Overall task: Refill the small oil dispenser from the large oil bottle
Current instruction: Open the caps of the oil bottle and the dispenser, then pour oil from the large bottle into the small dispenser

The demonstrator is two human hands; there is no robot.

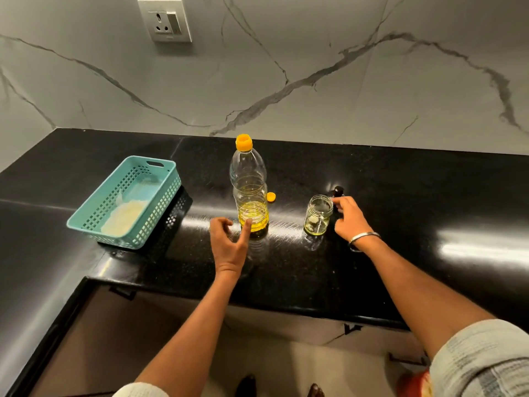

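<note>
On the black countertop [372, 179] the large oil bottle [249, 193] stands upright with a little oil at the bottom. The left hand [229, 242] hovers just before it, fingers curled loosely and apart. The right hand [350, 217] pinches a dark dispenser top [338, 191] beside the open glass dispenser jar [317, 214].

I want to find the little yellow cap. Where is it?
In the head view, the little yellow cap lies on the black counter, just right of the big oil bottle and left of the small glass jar.
</note>
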